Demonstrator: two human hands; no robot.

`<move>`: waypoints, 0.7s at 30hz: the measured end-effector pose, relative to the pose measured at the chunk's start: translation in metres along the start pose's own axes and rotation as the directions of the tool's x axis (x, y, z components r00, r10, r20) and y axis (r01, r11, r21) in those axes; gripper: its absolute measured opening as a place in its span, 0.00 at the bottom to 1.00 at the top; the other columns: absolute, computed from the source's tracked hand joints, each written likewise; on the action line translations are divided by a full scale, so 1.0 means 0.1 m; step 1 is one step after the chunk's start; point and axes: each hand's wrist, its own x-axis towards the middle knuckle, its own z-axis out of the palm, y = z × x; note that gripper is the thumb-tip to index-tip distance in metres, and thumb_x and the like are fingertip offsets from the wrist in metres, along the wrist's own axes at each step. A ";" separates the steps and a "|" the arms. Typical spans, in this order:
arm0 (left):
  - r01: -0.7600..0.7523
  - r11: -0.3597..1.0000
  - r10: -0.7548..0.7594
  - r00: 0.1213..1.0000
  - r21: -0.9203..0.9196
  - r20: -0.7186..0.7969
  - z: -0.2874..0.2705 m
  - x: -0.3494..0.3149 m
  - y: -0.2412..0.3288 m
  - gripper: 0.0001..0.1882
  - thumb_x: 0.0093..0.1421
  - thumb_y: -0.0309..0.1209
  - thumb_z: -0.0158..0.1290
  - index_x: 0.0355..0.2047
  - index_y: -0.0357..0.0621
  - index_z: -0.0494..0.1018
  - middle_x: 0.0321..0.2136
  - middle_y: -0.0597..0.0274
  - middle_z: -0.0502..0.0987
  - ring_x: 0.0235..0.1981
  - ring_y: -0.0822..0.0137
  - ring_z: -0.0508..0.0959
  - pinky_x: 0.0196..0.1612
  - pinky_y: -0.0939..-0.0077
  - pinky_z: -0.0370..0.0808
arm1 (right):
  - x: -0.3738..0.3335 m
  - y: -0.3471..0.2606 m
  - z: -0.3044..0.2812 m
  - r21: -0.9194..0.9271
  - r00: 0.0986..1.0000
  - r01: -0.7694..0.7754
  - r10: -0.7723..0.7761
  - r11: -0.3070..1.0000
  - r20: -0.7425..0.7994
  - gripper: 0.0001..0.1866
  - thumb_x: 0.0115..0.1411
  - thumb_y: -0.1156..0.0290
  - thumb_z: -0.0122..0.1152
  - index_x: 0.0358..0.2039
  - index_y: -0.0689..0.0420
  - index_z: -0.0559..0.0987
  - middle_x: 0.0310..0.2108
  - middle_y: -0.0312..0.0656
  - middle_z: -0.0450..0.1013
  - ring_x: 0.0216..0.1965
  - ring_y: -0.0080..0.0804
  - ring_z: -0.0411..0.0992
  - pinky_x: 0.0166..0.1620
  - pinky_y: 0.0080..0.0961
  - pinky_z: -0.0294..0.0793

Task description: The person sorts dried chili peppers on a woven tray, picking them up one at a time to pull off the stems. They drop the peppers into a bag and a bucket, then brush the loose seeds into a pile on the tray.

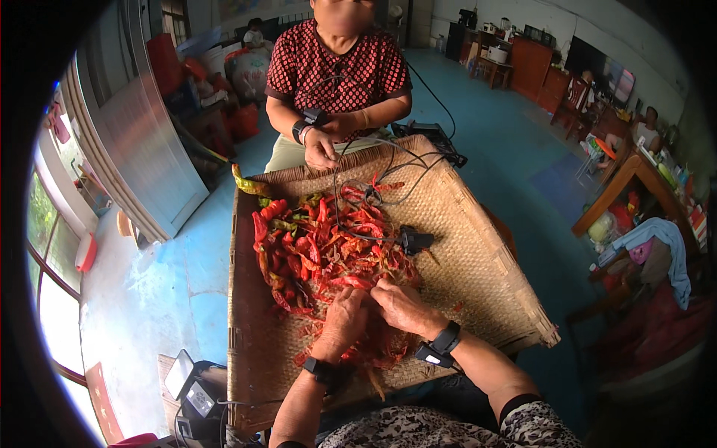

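Observation:
A heap of red chili peppers (321, 250), with a few green ones, lies on a wide woven bamboo tray (478, 254). My left hand (345, 317) and my right hand (399, 305) meet at the heap's near edge, fingers curled together on a red chili between them. Each of my wrists wears a black band. Across the tray sits a person in a red dotted shirt (337, 67), whose hands (325, 142) are clasped at the tray's far rim. Black cables (388, 175) run over the peppers to a small black device (413, 240).
A black box-shaped device (196, 392) sits by the tray's near left corner. A metal door (142, 127) stands at the left. Wooden tables with clutter and cloth (657, 239) fill the right. The floor is blue concrete (179, 269).

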 end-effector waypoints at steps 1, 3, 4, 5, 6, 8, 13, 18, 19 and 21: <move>-0.021 0.996 0.022 1.000 -0.085 0.015 -0.01 0.00 0.04 0.12 0.51 0.23 0.50 0.37 0.40 0.70 0.35 0.47 0.73 0.39 0.45 0.73 0.42 0.55 0.72 | -0.01 0.00 -0.04 0.017 1.000 -0.007 0.007 1.000 -0.004 0.04 0.52 0.81 0.53 0.30 0.63 0.70 0.33 0.51 0.68 0.33 0.52 0.72 0.35 0.42 0.73; -0.019 0.990 0.027 0.998 -0.137 0.054 -0.01 0.01 0.11 0.12 0.50 0.23 0.51 0.38 0.39 0.71 0.35 0.48 0.73 0.40 0.46 0.73 0.43 0.57 0.72 | -0.06 0.01 -0.05 0.044 0.998 -0.055 0.055 0.998 -0.019 0.02 0.51 0.82 0.54 0.27 0.63 0.71 0.29 0.51 0.69 0.34 0.52 0.72 0.35 0.43 0.71; -0.014 0.984 0.030 0.996 -0.179 0.090 -0.02 0.01 0.12 0.13 0.49 0.22 0.53 0.38 0.38 0.71 0.35 0.49 0.74 0.40 0.47 0.74 0.43 0.59 0.72 | -0.08 0.01 -0.06 0.042 0.998 -0.053 0.053 0.998 -0.017 0.02 0.51 0.82 0.54 0.27 0.63 0.71 0.29 0.51 0.69 0.34 0.52 0.72 0.35 0.43 0.71; -0.057 0.973 0.077 0.993 -0.225 0.084 -0.03 0.01 0.13 0.12 0.50 0.21 0.52 0.38 0.38 0.71 0.35 0.50 0.74 0.39 0.48 0.74 0.43 0.61 0.72 | -0.10 0.03 -0.09 0.052 0.998 -0.043 0.045 0.998 -0.045 0.03 0.51 0.82 0.53 0.27 0.62 0.71 0.29 0.50 0.70 0.34 0.52 0.72 0.35 0.43 0.71; -0.056 0.973 0.076 0.994 -0.225 0.082 -0.06 0.02 0.16 0.12 0.50 0.21 0.52 0.38 0.38 0.71 0.35 0.50 0.74 0.39 0.48 0.74 0.43 0.61 0.72 | -0.13 0.04 -0.12 0.063 0.997 -0.033 0.037 0.997 -0.073 0.04 0.50 0.82 0.53 0.27 0.62 0.71 0.28 0.50 0.70 0.34 0.52 0.72 0.35 0.43 0.71; -0.059 0.943 0.093 0.992 -0.326 0.089 -0.10 0.04 0.25 0.11 0.53 0.19 0.50 0.38 0.38 0.72 0.35 0.51 0.74 0.39 0.49 0.75 0.42 0.63 0.73 | -0.19 0.05 -0.24 0.081 0.997 -0.036 0.041 0.996 -0.072 0.05 0.51 0.83 0.51 0.29 0.61 0.71 0.29 0.50 0.71 0.34 0.52 0.72 0.35 0.43 0.71; -0.093 0.944 0.110 0.993 -0.315 0.037 -0.15 0.01 0.42 0.14 0.52 0.15 0.48 0.39 0.39 0.72 0.37 0.50 0.74 0.39 0.47 0.75 0.42 0.60 0.74 | -0.35 -0.02 -0.47 0.207 0.981 0.007 0.033 0.978 -0.192 0.10 0.54 0.82 0.53 0.38 0.60 0.71 0.30 0.49 0.72 0.32 0.51 0.72 0.34 0.40 0.72; -0.180 0.931 0.187 0.982 -0.316 -0.007 -0.16 0.05 0.53 0.18 0.49 0.12 0.47 0.41 0.40 0.72 0.38 0.51 0.73 0.41 0.47 0.75 0.43 0.61 0.74 | -0.59 0.09 -0.64 0.088 0.960 -0.073 0.094 0.993 -0.262 0.17 0.57 0.81 0.55 0.47 0.56 0.69 0.29 0.45 0.74 0.28 0.36 0.74 0.27 0.29 0.74; -0.210 0.920 0.212 0.977 -0.331 -0.032 -0.18 0.04 0.54 0.19 0.48 0.11 0.46 0.41 0.40 0.71 0.38 0.51 0.73 0.42 0.48 0.75 0.42 0.61 0.74 | -0.60 0.10 -0.71 0.002 0.930 -0.044 0.042 0.999 -0.365 0.16 0.58 0.80 0.55 0.47 0.55 0.70 0.29 0.43 0.74 0.28 0.32 0.74 0.27 0.26 0.75; -0.218 0.895 0.220 0.975 -0.388 -0.041 -0.14 0.06 0.56 0.21 0.46 0.10 0.46 0.41 0.40 0.72 0.40 0.52 0.74 0.42 0.49 0.74 0.43 0.62 0.73 | -0.66 0.21 -0.92 -0.029 0.860 -0.097 0.069 0.995 -0.505 0.16 0.59 0.79 0.53 0.49 0.55 0.70 0.31 0.45 0.75 0.31 0.36 0.75 0.29 0.27 0.76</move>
